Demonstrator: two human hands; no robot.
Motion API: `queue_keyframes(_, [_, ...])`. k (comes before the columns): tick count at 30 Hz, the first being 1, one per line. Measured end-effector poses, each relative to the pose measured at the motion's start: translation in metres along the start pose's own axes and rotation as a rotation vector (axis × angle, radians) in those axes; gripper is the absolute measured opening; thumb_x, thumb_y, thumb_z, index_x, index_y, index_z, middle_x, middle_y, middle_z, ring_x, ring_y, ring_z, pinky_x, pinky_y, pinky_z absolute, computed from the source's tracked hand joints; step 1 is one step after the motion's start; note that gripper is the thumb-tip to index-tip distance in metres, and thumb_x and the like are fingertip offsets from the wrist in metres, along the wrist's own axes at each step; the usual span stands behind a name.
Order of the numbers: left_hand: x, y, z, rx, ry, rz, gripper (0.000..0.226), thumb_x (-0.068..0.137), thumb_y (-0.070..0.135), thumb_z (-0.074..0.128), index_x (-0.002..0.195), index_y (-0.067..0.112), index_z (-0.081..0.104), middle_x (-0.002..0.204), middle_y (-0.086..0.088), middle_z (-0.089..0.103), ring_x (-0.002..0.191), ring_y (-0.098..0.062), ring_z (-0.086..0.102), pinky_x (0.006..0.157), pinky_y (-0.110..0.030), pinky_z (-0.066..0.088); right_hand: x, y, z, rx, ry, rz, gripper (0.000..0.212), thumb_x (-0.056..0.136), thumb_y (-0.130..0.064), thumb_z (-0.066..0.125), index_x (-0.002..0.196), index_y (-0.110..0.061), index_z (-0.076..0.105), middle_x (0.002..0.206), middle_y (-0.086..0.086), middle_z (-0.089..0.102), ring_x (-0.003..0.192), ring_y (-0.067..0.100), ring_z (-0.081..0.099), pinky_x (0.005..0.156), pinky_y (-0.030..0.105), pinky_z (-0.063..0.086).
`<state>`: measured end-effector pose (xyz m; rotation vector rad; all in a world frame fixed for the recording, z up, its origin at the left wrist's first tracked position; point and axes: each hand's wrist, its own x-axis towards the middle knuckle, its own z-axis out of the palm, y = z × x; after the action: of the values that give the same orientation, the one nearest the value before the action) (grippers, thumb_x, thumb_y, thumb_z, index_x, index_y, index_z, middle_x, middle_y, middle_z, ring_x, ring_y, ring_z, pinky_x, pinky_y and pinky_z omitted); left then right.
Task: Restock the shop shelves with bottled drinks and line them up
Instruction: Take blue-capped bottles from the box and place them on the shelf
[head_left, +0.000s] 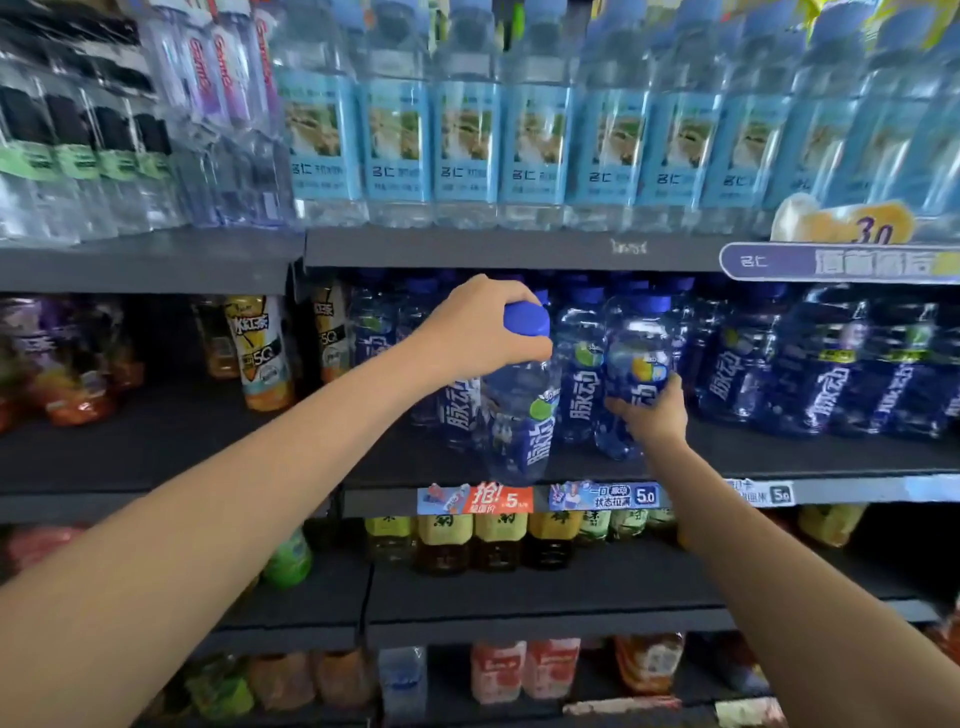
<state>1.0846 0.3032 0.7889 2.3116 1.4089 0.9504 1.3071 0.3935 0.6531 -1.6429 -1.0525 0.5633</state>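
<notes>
Hands (483, 332) around two blue bottles (519, 415)

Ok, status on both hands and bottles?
Left hand grips blue-capped bottle by cap. Right hand holds second blue bottle. Shelf front open.

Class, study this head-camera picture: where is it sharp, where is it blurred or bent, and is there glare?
Head view: sharpest at the centre, where the left hand grips a blue bottle's cap and the right hand holds a second bottle; top-shelf water bottles and the corners smear; shelf edges bow from the wide lens; soft glints on plastic, no harsh glare.
</notes>
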Motion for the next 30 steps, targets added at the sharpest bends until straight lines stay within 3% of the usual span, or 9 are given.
queue_keyframes(4, [0.012, 0.022, 0.024, -0.025, 0.046, -0.081, 0.024, 0.078, 0.025, 0.07, 0.099, 0.014, 0.065, 0.089, 0.005, 0.055, 0.081, -0.013, 0.05, 0.062, -0.016, 0.038, 0.012, 0.001, -0.016, -0.066, -0.169, -0.074, 0.096, 0.075, -0.028, 0.077, 0.146, -0.007, 0.016, 0.148, 0.015, 0.028, 0.133, 0.033, 0.035, 0.106, 0.045, 0.038])
queue_keyframes(7, [0.025, 0.043, 0.05, -0.027, 0.097, -0.138, 0.021, 0.079, 0.027, 0.069, 0.096, 0.015, 0.066, 0.088, 0.006, 0.056, 0.078, -0.012, 0.05, 0.061, -0.013, 0.035, -0.008, 0.003, -0.051, 0.117, -0.11, -0.338, 0.078, 0.082, -0.039, 0.067, 0.141, -0.009, 0.027, 0.139, 0.008, 0.034, 0.131, 0.024, 0.035, 0.103, 0.03, 0.032])
queue_keyframes(9, [0.034, 0.057, 0.069, -0.02, 0.129, -0.165, 0.022, 0.079, 0.028, 0.068, 0.096, 0.013, 0.068, 0.088, 0.004, 0.058, 0.081, -0.014, 0.05, 0.061, -0.015, 0.035, -0.024, 0.007, -0.074, 0.214, -0.358, -0.448, 0.069, 0.081, -0.047, 0.063, 0.136, -0.016, 0.035, 0.13, -0.002, 0.043, 0.124, 0.017, 0.044, 0.103, 0.03, 0.037])
queue_keyframes(12, [0.045, 0.078, 0.095, -0.1, 0.144, -0.209, 0.024, 0.08, 0.029, 0.069, 0.096, 0.011, 0.068, 0.088, 0.001, 0.061, 0.081, -0.015, 0.052, 0.066, -0.024, 0.039, -0.032, 0.019, -0.086, -0.1, -0.672, -0.529, 0.094, 0.071, -0.047, 0.075, 0.144, -0.018, 0.023, 0.141, -0.009, 0.037, 0.129, 0.008, 0.037, 0.108, 0.031, 0.034])
queue_keyframes(14, [0.049, 0.091, 0.108, -0.14, 0.129, -0.208, 0.021, 0.081, 0.029, 0.068, 0.095, 0.013, 0.067, 0.084, 0.004, 0.06, 0.077, -0.013, 0.052, 0.066, -0.023, 0.039, -0.027, 0.022, -0.089, -0.137, -0.584, -0.514, 0.091, 0.069, -0.039, 0.079, 0.14, -0.015, 0.027, 0.136, -0.003, 0.047, 0.125, 0.014, 0.045, 0.099, 0.028, 0.04])
queue_keyframes(18, [0.055, 0.115, 0.124, -0.046, 0.149, -0.101, 0.027, 0.085, 0.029, 0.064, 0.105, 0.012, 0.063, 0.091, 0.004, 0.057, 0.08, -0.013, 0.051, 0.064, -0.013, 0.037, -0.01, 0.026, -0.105, -0.057, -0.423, -0.506, 0.058, 0.069, -0.026, 0.082, 0.11, -0.016, 0.042, 0.1, -0.002, 0.062, 0.095, 0.019, 0.061, 0.075, 0.025, 0.046])
queue_keyframes(21, [0.054, 0.12, 0.13, 0.011, 0.167, -0.033, 0.03, 0.086, 0.028, 0.062, 0.112, 0.014, 0.058, 0.098, 0.003, 0.057, 0.08, -0.012, 0.056, 0.074, -0.024, 0.044, 0.008, 0.034, -0.117, -0.1, -0.24, -0.564, 0.063, 0.067, -0.029, 0.082, 0.115, -0.015, 0.044, 0.112, 0.005, 0.058, 0.107, 0.024, 0.053, 0.086, 0.04, 0.048])
queue_keyframes(25, [0.05, 0.097, 0.15, 0.12, 0.147, -0.077, 0.04, 0.088, 0.019, 0.056, 0.127, 0.013, 0.05, 0.127, -0.005, 0.052, 0.113, -0.019, 0.052, 0.095, -0.031, 0.042, 0.033, 0.053, -0.118, -0.24, -0.04, -0.49, 0.076, 0.07, -0.031, 0.079, 0.129, -0.007, 0.038, 0.123, 0.012, 0.05, 0.117, 0.031, 0.043, 0.094, 0.048, 0.04])
queue_keyframes(30, [0.05, 0.065, 0.18, 0.342, -0.001, -0.142, 0.046, 0.092, 0.018, 0.052, 0.137, 0.018, 0.042, 0.147, -0.004, 0.024, 0.132, -0.027, 0.03, 0.105, -0.035, 0.031, 0.055, 0.033, -0.09, -0.226, -0.144, -0.205, 0.075, 0.076, -0.034, 0.075, 0.129, -0.001, 0.032, 0.132, 0.019, 0.046, 0.12, 0.037, 0.046, 0.089, 0.047, 0.044])
